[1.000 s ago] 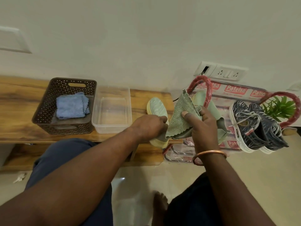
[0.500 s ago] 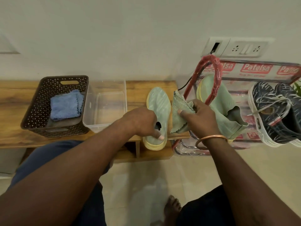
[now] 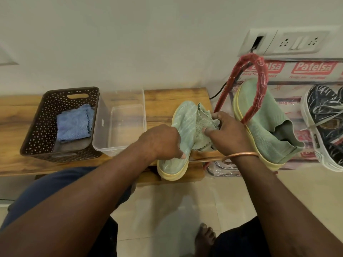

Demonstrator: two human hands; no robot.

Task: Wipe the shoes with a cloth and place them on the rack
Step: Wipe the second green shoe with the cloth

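The left hand (image 3: 163, 143) grips the green shoe (image 3: 182, 121) by its near side at the bench (image 3: 167, 97) edge. The right hand (image 3: 228, 134) pinches the green cloth (image 3: 202, 125), now pressed onto the shoe's upper between the hands rather than held just beside it as before.

Pale green shoe (image 3: 182, 125) with yellow sole, green cloth (image 3: 201, 125), blue towel (image 3: 74, 123).
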